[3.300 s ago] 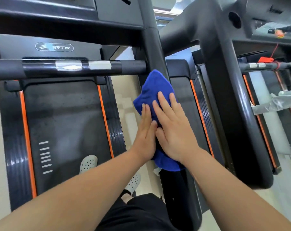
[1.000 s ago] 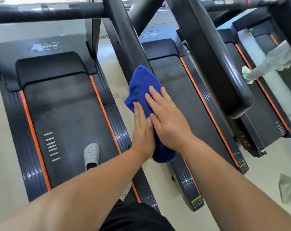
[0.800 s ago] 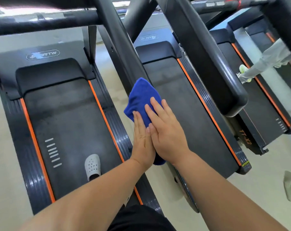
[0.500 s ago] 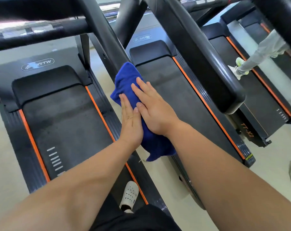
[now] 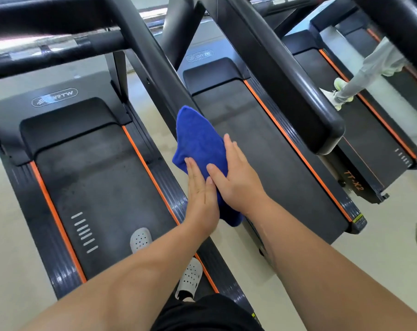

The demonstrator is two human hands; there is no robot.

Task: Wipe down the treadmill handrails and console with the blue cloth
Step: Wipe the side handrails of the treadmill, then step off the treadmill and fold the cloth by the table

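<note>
- blue cloth (image 5: 200, 144) wraps the sloping handrail (image 5: 159, 75) of the near treadmill; left hand (image 5: 201, 199) and right hand (image 5: 236, 180) lie flat on it, fingers straight, side by side and touching, pressing it from both sides.
- judgement: squeeze evenly with both palms and slide along the rail so the underside gets wiped too.
- room: neighbouring handrail (image 5: 286, 75) is near on the right; bare floor (image 5: 231, 247) lies below, between the decks.
</note>
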